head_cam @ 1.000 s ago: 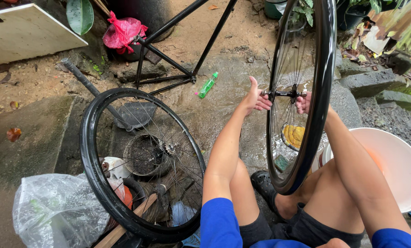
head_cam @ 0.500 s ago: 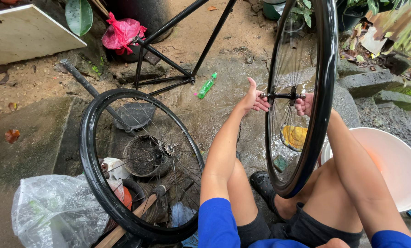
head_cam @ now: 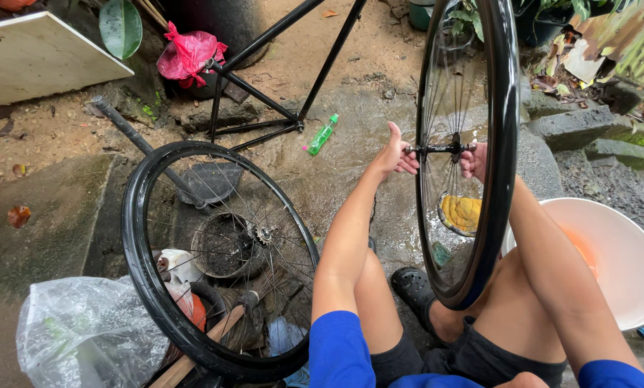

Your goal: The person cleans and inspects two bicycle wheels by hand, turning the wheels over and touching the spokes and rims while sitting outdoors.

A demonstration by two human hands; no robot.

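Note:
I hold a black bicycle wheel upright in front of me, its lower rim between my knees. My left hand grips the left end of the axle, thumb raised. On the far side of the spokes, my right hand grips the axle's right end and is partly hidden by the rim. A second black wheel with a cog at its hub leans at my left over buckets and clutter.
A black bike frame lies on the wet ground ahead, with a small green bottle beside it. A pale basin sits at right, a clear plastic bag at lower left, a red bag and a white board behind.
Almost nothing has moved; both hands stay on the axle and the upright wheel keeps its place.

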